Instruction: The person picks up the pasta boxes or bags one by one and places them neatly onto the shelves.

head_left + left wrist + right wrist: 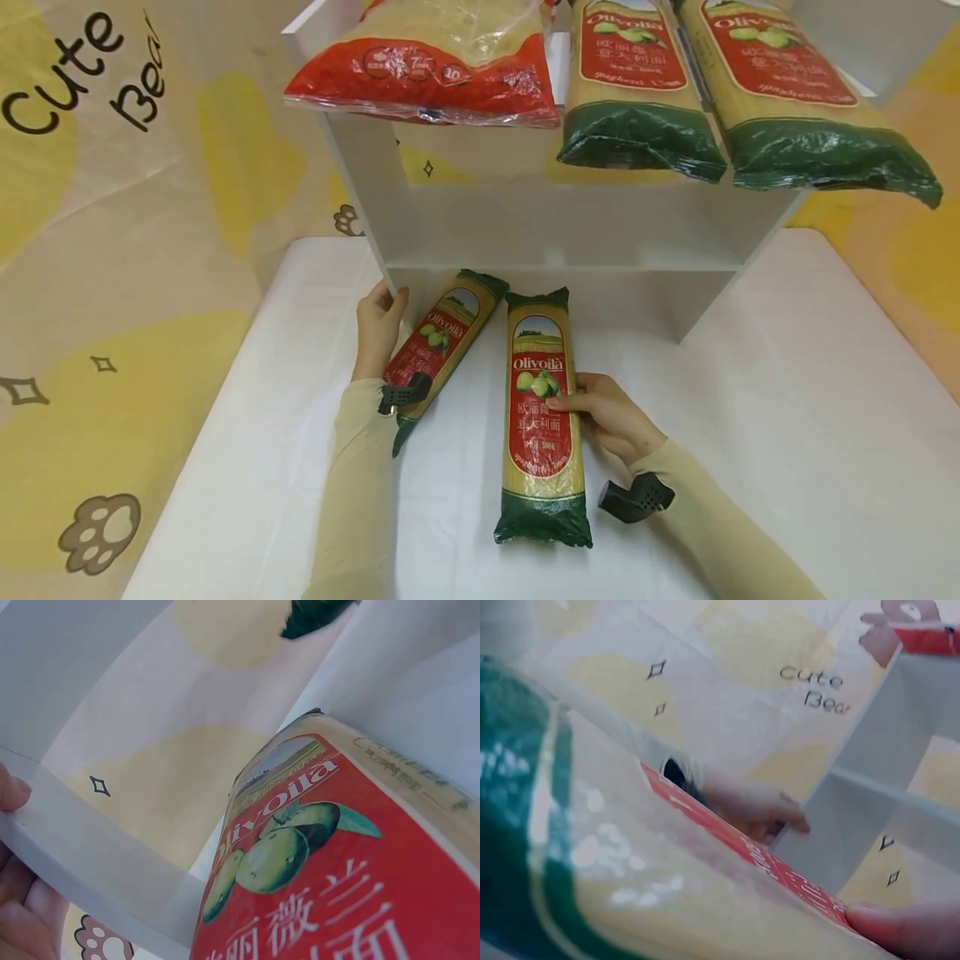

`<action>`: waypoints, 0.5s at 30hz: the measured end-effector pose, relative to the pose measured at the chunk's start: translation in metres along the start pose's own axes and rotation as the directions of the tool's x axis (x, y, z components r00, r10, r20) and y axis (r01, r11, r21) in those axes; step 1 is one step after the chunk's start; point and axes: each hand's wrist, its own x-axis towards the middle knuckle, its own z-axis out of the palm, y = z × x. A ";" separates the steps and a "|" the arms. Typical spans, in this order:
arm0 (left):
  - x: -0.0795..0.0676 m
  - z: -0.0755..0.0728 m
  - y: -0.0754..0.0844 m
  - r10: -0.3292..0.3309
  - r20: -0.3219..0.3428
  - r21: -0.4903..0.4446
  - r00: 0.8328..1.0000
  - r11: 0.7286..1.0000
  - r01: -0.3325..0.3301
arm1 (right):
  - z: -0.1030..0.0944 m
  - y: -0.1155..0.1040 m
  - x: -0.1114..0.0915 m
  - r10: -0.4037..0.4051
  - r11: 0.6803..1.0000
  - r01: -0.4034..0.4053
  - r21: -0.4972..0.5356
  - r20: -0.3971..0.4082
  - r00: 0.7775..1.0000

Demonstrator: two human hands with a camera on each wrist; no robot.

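Note:
My right hand [613, 421] grips a pack of spaghetti [542, 442] by its right edge, thumb on the red label. The pack has green ends and points toward the lower part of a white shelf unit [570, 225]. With the left hand [377, 329] I hold the front edge of the unit's left side panel; in the left wrist view the thumb and fingers lie on either side of that panel [82, 877]. A second spaghetti pack [450, 333] lies slanted beside the left hand, its far end at the bottom compartment. The right hand's other fingers are mostly hidden behind its pack.
On the top shelf, a red-ended clear bag of pasta [427, 75] and two more spaghetti packs [637, 92] overhang the front edge. The unit stands on a white-covered table [787, 417]. A patterned cloth [150, 250] hangs behind and to the left.

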 end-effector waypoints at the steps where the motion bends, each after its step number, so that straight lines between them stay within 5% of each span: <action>1: -0.002 0.000 0.005 0.002 -0.001 0.005 1.000 1.000 -0.002 | 0.000 -0.002 -0.003 0.000 1.000 0.000 0.003 0.004 1.000; 5: -0.009 0.000 0.022 0.014 0.004 0.013 1.000 1.000 -0.014 | 0.001 -0.007 -0.013 -0.008 1.000 0.008 0.016 0.030 1.000; 15: -0.011 0.000 0.024 0.019 0.011 0.002 1.000 1.000 -0.019 | 0.003 -0.016 -0.035 -0.029 0.999 0.027 0.030 0.100 0.995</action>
